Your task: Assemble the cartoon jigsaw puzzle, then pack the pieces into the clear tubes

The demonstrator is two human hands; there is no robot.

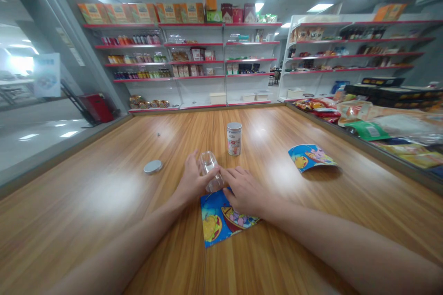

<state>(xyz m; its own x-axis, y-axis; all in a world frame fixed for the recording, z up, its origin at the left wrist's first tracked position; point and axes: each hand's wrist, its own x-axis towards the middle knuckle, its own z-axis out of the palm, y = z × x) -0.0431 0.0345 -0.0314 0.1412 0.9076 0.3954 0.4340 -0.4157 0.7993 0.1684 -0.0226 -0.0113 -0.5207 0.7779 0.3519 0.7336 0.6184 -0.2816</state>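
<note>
My left hand [192, 179] is closed round a clear, lidless glass jar [210, 170], which is tilted with its mouth down towards a colourful cartoon pouch [218, 222] lying flat on the wooden table [104, 203]. My right hand [244, 191] rests on the top of that pouch, its fingers pressed at the opening next to the jar's mouth. A silver lid [152, 167] lies to the left of my left hand. Beyond the hands stands a closed jar with a silver lid [234, 138].
A second cartoon pouch [309, 156] lies to the right. Snack packets [367, 122] fill a counter along the right edge. Red-edged shelves with goods [180, 60] line the back wall. A glass wall runs along the left.
</note>
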